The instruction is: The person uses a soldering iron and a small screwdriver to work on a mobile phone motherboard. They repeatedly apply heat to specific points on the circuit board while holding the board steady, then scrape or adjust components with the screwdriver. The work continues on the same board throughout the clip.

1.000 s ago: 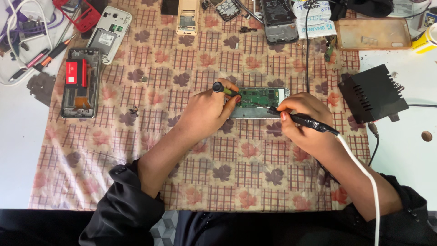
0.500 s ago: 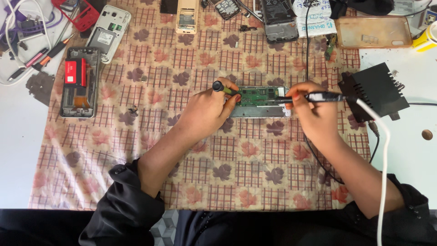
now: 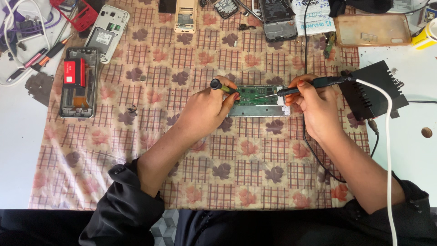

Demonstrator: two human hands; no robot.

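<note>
On the patterned cloth (image 3: 191,150) over the desk, the left hand (image 3: 207,111) has its grip closed around a small black-capped screwdriver (image 3: 221,87), its tip at the nine o'clock end of the opened phone (image 3: 259,100). At three o'clock the right hand (image 3: 318,109) pinches a soldering iron (image 3: 314,84), tip over the green board. The phone lies unclamped, so a slip could nudge it and drag the hot tip across neighbouring parts, and the iron's white cable (image 3: 387,136) could tug the hand off line.
</note>
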